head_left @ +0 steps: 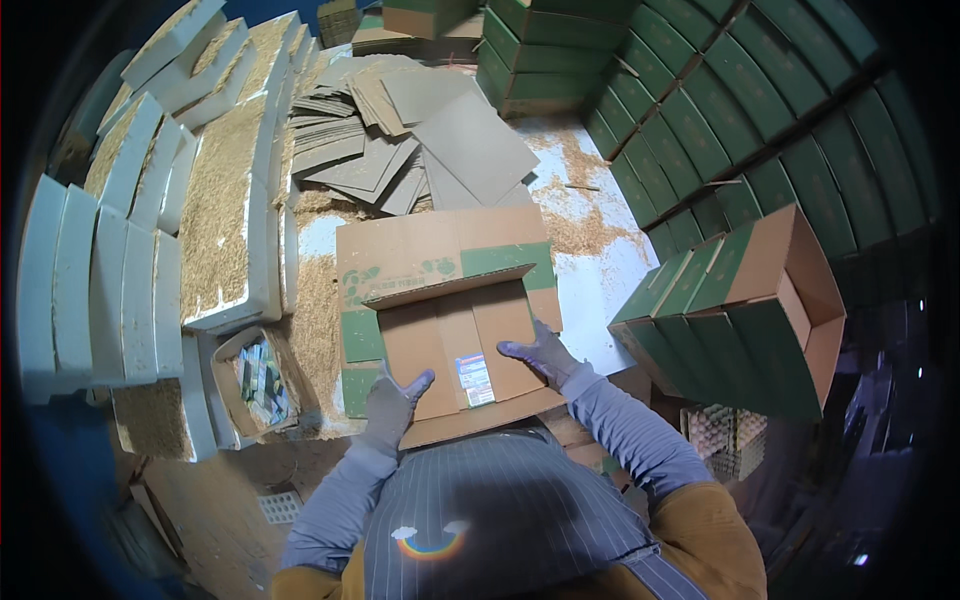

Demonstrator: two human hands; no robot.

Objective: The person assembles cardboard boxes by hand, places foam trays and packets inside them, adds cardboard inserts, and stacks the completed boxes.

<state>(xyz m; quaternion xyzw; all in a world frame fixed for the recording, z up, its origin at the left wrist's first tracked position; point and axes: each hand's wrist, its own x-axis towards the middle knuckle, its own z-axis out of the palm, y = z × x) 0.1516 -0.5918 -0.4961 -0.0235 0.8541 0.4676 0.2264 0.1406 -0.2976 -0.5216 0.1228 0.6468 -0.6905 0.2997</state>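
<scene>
A partly folded brown cardboard box (430, 350) lies in front of me on a larger flat green-printed carton (450, 230). One long flap stands up along its far side, and a printed label is stuck near its middle. My gloved left hand (395, 405) grips its near left edge, thumb over the top. My gloved right hand (540, 355) holds the right edge the same way, a little farther from me. The fingers under the cardboard are partly hidden. The box's near edge is against my striped apron.
White foam boxes (220, 200) of shavings stand left, above a small carton of packets (258, 378). Grey cardboard sheets (465, 135) lie behind. Green cartons (735, 130) line the right, with open cartons (700, 340) nearer. Egg trays (725, 440) sit below; shavings litter the white tabletop (590, 300).
</scene>
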